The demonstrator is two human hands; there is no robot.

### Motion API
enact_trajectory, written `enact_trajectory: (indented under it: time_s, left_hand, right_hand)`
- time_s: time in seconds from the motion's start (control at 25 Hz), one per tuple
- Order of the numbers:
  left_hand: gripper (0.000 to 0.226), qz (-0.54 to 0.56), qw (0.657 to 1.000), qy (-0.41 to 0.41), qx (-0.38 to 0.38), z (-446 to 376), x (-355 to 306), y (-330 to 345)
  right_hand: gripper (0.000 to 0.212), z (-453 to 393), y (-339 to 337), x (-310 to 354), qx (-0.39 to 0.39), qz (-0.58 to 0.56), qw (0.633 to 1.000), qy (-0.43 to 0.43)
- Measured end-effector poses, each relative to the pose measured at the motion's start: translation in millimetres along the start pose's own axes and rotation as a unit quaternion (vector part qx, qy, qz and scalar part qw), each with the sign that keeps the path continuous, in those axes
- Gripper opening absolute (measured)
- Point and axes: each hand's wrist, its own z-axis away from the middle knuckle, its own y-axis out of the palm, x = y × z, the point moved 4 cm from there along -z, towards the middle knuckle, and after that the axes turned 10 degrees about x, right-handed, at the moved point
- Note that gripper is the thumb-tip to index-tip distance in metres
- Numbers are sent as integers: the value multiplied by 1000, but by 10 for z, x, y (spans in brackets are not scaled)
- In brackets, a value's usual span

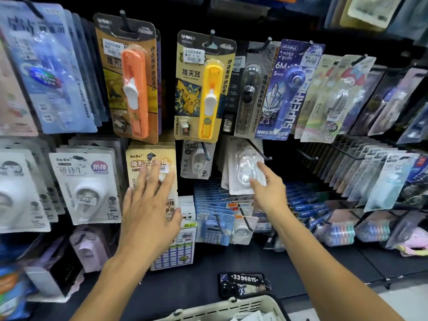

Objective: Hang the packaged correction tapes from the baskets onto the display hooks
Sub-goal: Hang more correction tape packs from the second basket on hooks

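— So, which step are you on?

— Hanging, I judge. My left hand [148, 205] lies flat, fingers spread, against the cream carded correction tape pack [151, 167] on its hook. My right hand [269, 188] has straight fingers touching the white clear-blister correction tape pack [243, 174], which sits below the black wire display hook [260, 150].

— And next?

— Probably settling that pack square, then reaching down to the beige slotted plastic basket [231, 308] by the phone [243, 284] for another.
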Motion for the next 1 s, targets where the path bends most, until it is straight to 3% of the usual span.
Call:
enact_trajectory:
  time_s: [0.24, 0.32, 0.4, 0.48, 0.56, 0.64, 0.68, 0.76, 0.8, 0.88, 1.0]
  left_hand:
    - [79, -8, 1000, 15, -8, 192, 49, 10]
    - [79, -14, 1000, 18, -20, 304, 59, 73]
    - [73, -6, 999, 37, -10, 416, 83, 223]
    - [58, 24, 995, 63, 73, 522, 142, 469]
    - [47, 11, 969, 88, 229, 633, 239, 784]
    - [43, -44, 897, 104, 427, 848, 359, 1088]
    - [44, -70, 847, 94, 518, 987, 423, 1203]
    - [53, -130, 765, 35, 630, 1204, 569, 1335]
    - [56, -149, 753, 14, 641, 1238, 619, 1347]
    - [52, -145, 781, 8, 608, 1186, 630, 1308]
    - [41, -113, 812, 24, 572, 1075, 518, 1198]
  right_hand:
    - [62, -232, 241, -83, 22, 91, 996, 15]
    - [64, 10, 398, -314, 42, 114, 992, 31]
    - [51, 495, 563, -639, 52, 100, 994, 8]
    - [35, 1136, 768, -1014, 27, 89, 995, -44]
    - [28, 1726, 1048, -1341, 48, 80, 995, -37]
    - [27, 2122, 1454, -1651, 189, 152, 969, 52]
    - [37, 2258, 1623, -1813, 274, 180, 936, 130]
    - [53, 2429, 1836, -1993, 380, 150, 880, 243]
    - [46, 2468, 1914, -1992, 389, 124, 878, 248]
    - [29, 2537, 2062, -1889, 365, 102, 900, 216]
    - [43, 2594, 2277, -1743, 360, 135, 902, 197]
